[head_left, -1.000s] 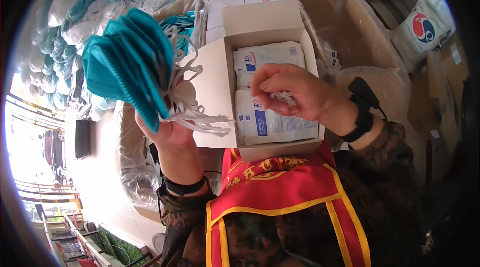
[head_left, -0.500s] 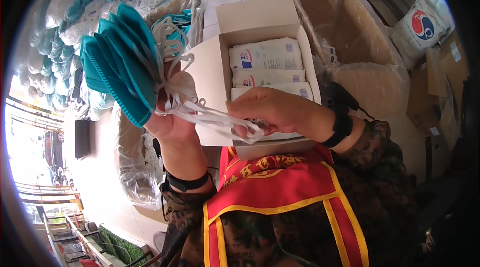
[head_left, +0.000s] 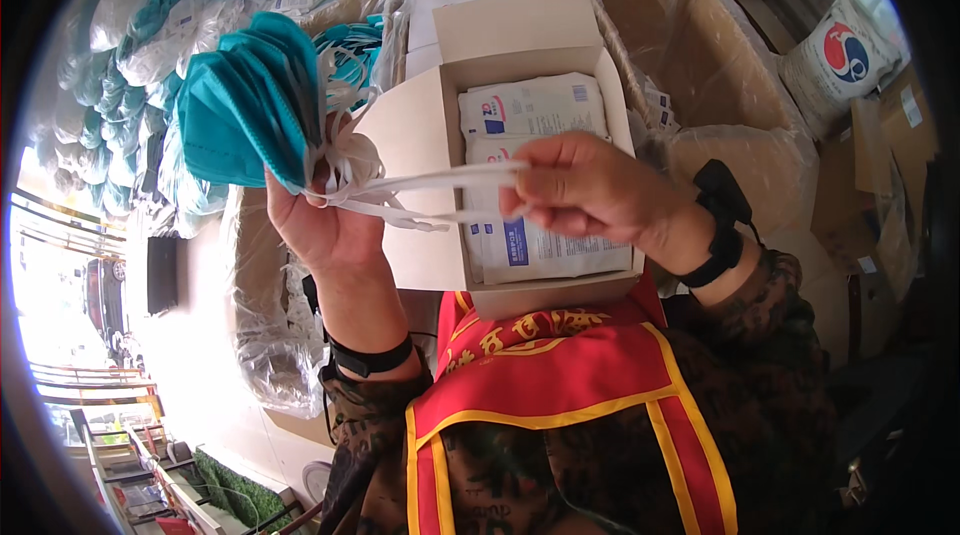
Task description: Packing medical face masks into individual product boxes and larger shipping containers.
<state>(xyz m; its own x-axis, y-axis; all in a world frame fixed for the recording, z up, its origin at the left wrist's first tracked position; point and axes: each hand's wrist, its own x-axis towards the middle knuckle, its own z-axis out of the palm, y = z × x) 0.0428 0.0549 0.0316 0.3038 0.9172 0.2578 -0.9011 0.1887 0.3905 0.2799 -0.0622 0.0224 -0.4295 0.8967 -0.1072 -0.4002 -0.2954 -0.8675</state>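
A stack of teal face masks (head_left: 245, 100) is gripped in my left hand (head_left: 325, 230), at the left of the carton. White elastic straps (head_left: 440, 178) run from the stack across to my right hand (head_left: 600, 190), whose fingers pinch their far ends and hold them stretched. Beneath my right hand sits an open white carton (head_left: 400, 200) with its flaps spread. Inside it lie several flat white packets (head_left: 530, 105) with blue and red print, partly covered by the hand. Which straps belong to which mask cannot be made out.
Behind the carton stand white boxes (head_left: 440, 10) in a plastic-lined bin. More teal masks (head_left: 350, 50) fill a bin beside it. At right is a lined cardboard bin (head_left: 700, 45) with a few packets, then a white sack (head_left: 835, 60). Bagged masks (head_left: 110, 85) pile up at far left.
My right hand has moved up and to the right, drawing the straps taut and uncovering the lower packets. The mask stack has turned slightly and shifted right in my left hand.
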